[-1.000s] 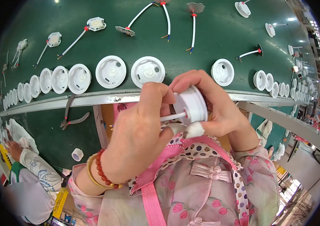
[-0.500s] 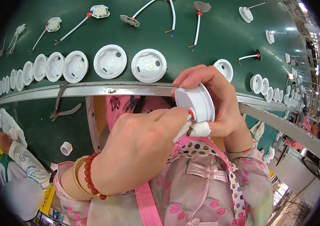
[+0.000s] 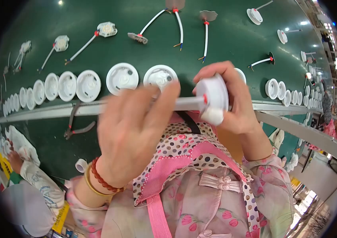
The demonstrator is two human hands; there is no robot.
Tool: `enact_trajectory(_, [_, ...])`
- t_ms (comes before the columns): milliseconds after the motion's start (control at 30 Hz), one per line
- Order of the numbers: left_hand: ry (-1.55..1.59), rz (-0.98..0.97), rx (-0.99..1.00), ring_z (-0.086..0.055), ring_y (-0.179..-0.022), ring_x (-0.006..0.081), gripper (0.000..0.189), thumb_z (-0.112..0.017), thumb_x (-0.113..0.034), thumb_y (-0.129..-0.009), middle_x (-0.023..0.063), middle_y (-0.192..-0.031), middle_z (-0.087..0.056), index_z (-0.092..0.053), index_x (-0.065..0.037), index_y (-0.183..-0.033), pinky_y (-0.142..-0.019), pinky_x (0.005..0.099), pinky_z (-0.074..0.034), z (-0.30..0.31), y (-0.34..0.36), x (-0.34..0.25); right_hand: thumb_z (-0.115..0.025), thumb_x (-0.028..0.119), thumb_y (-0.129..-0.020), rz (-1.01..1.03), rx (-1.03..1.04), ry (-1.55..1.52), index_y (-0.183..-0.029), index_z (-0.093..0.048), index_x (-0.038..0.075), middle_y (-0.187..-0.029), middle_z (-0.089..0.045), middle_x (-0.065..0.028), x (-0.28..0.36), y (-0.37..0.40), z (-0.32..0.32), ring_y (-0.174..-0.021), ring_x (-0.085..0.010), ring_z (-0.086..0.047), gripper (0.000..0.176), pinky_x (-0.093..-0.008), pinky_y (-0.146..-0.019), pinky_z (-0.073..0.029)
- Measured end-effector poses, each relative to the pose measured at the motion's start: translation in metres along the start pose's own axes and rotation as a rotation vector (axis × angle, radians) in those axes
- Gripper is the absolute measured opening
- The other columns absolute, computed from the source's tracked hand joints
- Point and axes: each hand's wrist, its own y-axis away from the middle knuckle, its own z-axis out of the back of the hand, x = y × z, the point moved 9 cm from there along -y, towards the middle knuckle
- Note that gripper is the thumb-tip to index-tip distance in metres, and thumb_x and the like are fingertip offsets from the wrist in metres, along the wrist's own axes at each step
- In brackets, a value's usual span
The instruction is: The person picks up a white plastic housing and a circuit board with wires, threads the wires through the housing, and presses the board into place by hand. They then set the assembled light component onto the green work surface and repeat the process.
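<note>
My right hand (image 3: 238, 105) is closed round a round white lamp housing (image 3: 213, 95), tilted on its edge. White tape or a cover (image 3: 213, 116) wraps that hand's thumb tip. From a red grommet (image 3: 205, 98) in the housing, a white cable (image 3: 188, 103) stretches left towards my left hand. My left hand (image 3: 131, 127), blurred by motion, is raised beside the housing; whether its fingers grip the cable cannot be made out. Behind it stand white round housings (image 3: 122, 79) in a row along the table edge.
Circuit boards (image 3: 107, 29) with white cables lie across the green table (image 3: 77, 55). Cutting pliers (image 3: 79, 127) and a white tape roll (image 3: 81, 165) rest on the lower surface at left. A metal rail (image 3: 49, 112) borders the table. Another person's arm (image 3: 37, 178) shows at far left.
My left hand has moved left and up, away from the grommet, and a length of white cable now shows between it and the housing. My right hand keeps holding the housing.
</note>
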Motion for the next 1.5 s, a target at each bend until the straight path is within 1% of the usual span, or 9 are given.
enact_trajectory(100, [-0.07,0.103,-0.195,-0.053,-0.096,0.0284,0.067,-0.075,-0.012,-0.065,0.015,-0.117,-0.051,-0.046,0.002,-0.125,-0.077,0.0375,-0.046,0.013,0.012,0.0,-0.074,0.021,-0.063,0.067,-0.196,0.159,-0.108,-0.046,0.004,-0.094,-0.052,-0.01,0.012,-0.004,0.009,-0.084,-0.0225,-0.056,0.056,-0.0338,-0.068,-0.047])
enact_trajectory(200, [0.42,0.263,-0.083,-0.052,-0.1,0.0336,0.075,-0.072,-0.005,-0.064,0.0178,-0.12,-0.049,-0.038,0.005,-0.13,-0.079,0.038,-0.046,-0.031,0.016,0.003,-0.077,0.031,-0.06,0.226,-0.193,0.456,-0.115,-0.042,0.005,-0.105,-0.048,-0.0166,0.032,-0.013,-0.012,-0.088,-0.0363,-0.055,0.07,-0.0406,-0.071,-0.048])
enact_trajectory(400, [1.326,0.482,-0.092,-0.041,-0.121,0.0247,0.087,-0.065,0.002,-0.066,0.0145,-0.134,-0.033,-0.015,0.002,-0.137,-0.1,0.0364,-0.037,-0.056,0.026,0.027,-0.066,0.057,-0.067,0.35,-0.103,0.331,-0.128,-0.04,0.001,-0.122,-0.044,-0.02,0.045,-0.006,-0.029,-0.104,-0.0357,-0.05,0.086,-0.0413,-0.084,-0.044])
enact_trajectory(633, [1.661,0.557,-0.046,-0.04,-0.123,0.0285,0.09,-0.066,-0.006,-0.062,0.0189,-0.131,-0.036,-0.016,0.0,-0.136,-0.1,0.0389,-0.037,-0.044,0.034,0.029,-0.05,0.036,-0.086,0.728,-0.112,0.657,-0.105,-0.065,0.016,-0.112,-0.06,-0.0053,0.076,0.024,-0.045,-0.113,-0.0337,-0.049,0.032,-0.0534,-0.103,-0.027])
enact_trajectory(900, [1.31,0.626,-0.23,-0.045,-0.117,0.0282,0.078,-0.06,-0.011,-0.071,0.0225,-0.129,-0.038,-0.018,0.003,-0.135,-0.097,0.0386,-0.038,-0.027,0.038,0.04,-0.053,0.027,-0.08,0.831,-0.294,0.888,-0.1,-0.067,0.018,-0.106,-0.063,0.0037,0.078,0.034,-0.059,-0.112,-0.0277,-0.049,0.026,-0.0543,-0.106,-0.021])
enact_trajectory(1000, [1.201,0.482,-0.261,-0.047,-0.113,0.0261,0.061,-0.053,-0.005,-0.076,0.022,-0.124,-0.042,-0.024,0.005,-0.129,-0.096,0.0372,-0.039,-0.022,0.037,0.04,-0.052,0.031,-0.083,0.763,-0.148,0.815,-0.097,-0.068,0.015,-0.105,-0.064,0.0026,0.078,0.031,-0.057,-0.112,-0.0283,-0.048,0.027,-0.0539,-0.106,-0.021])
enact_trajectory(1167, [0.915,0.341,-0.142,-0.047,-0.109,0.0247,0.047,-0.047,0.001,-0.075,0.0205,-0.12,-0.044,-0.034,0.004,-0.121,-0.092,0.0341,-0.039,-0.017,0.032,0.04,-0.065,0.031,-0.079,0.365,-0.165,0.125,-0.11,-0.057,0.006,-0.096,-0.061,-0.0033,0.057,0.003,-0.026,-0.099,-0.0217,-0.054,0.04,-0.0397,-0.089,-0.04])
enact_trajectory(1300, [0.801,0.292,-0.13,-0.047,-0.105,0.0226,0.051,-0.049,0.002,-0.073,0.0176,-0.117,-0.043,-0.034,0.004,-0.122,-0.089,0.0324,-0.04,-0.015,0.03,0.031,-0.068,0.016,-0.073,-0.012,-0.033,-0.302,-0.109,-0.054,0.004,-0.076,-0.057,-0.0022,0.014,-0.016,-0.049,-0.067,-0.0116,-0.054,0.041,-0.0225,-0.057,-0.043])
enact_trajectory(1500, [0.703,0.481,-0.424,-0.05,-0.102,0.0211,0.058,-0.059,-0.003,-0.076,0.0161,-0.117,-0.04,-0.03,0.005,-0.127,-0.088,0.0309,-0.041,-0.009,0.045,0.041,-0.056,0.006,-0.077,0.108,-0.116,-0.352,-0.103,-0.048,0.003,-0.084,-0.06,-0.0088,0.011,-0.019,-0.059,-0.074,-0.0151,-0.062,0.028,-0.0282,-0.065,-0.049])
